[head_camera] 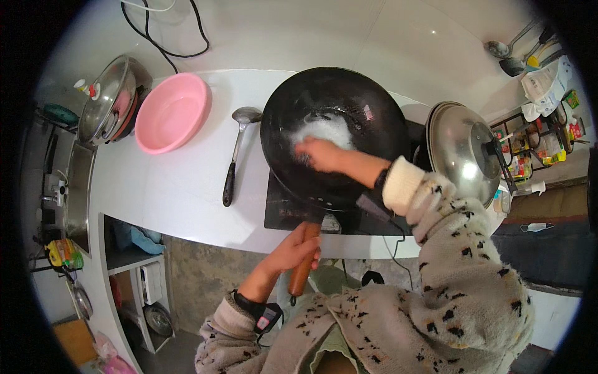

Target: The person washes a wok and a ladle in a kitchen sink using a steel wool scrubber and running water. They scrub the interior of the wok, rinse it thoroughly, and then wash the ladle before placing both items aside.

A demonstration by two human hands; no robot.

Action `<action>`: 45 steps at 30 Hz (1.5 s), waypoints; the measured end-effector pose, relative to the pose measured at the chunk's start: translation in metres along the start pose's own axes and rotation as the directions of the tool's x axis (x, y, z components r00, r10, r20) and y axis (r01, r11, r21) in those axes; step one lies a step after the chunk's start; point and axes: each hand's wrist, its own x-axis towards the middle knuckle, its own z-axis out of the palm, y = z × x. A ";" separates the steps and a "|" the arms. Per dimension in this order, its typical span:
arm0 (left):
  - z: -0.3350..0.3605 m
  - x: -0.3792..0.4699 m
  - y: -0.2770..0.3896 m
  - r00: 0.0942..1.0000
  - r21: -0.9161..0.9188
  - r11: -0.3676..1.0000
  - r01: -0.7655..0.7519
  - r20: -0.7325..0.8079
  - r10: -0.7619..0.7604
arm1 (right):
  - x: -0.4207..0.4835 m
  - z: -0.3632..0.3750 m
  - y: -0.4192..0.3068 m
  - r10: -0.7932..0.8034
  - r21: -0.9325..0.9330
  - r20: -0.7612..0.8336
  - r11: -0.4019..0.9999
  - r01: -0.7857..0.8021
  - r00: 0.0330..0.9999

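A large black wok (378, 117) rests over a dark cooktop (285, 205), with white foam (334, 128) inside. My left hand (299, 250) is wrapped around the wok's wooden handle (301, 276). Inside the wok, my right hand (320, 153) is lowered to the foam with its fingers curled; whether something is under them cannot be told. A metal ladle with a black handle (229, 184) lies on the white counter, left of the wok. Farther left stands a pink plastic basin (170, 114).
A domed metal lid (460, 149) stands right of the wok, near a rack of packets (537, 145). Glass-lidded cookware (107, 103) is at the back left, by a sink (78, 201). Utensils (511, 65) hang on the right wall. A black cable (187, 56) hangs behind the basin.
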 end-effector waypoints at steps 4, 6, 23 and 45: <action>-0.002 0.001 0.002 0.998 0.010 0.999 0.034 0.046 -0.035 | -0.004 -0.006 0.014 0.330 -0.202 0.081 0.929 -0.309 0.940; -0.002 0.002 0.002 0.997 -0.028 0.999 0.038 0.072 -0.035 | -0.017 0.001 0.004 0.249 -0.139 0.226 0.965 -0.222 0.942; 0.000 0.009 -0.004 0.997 -0.014 0.998 0.062 0.041 -0.061 | 0.013 -0.047 0.070 0.222 -0.214 -0.214 0.940 -0.267 0.951; 0.017 0.015 -0.029 0.992 -0.270 0.963 -0.013 0.115 0.046 | -0.123 -0.032 0.050 0.399 0.278 -0.325 0.907 -0.317 0.857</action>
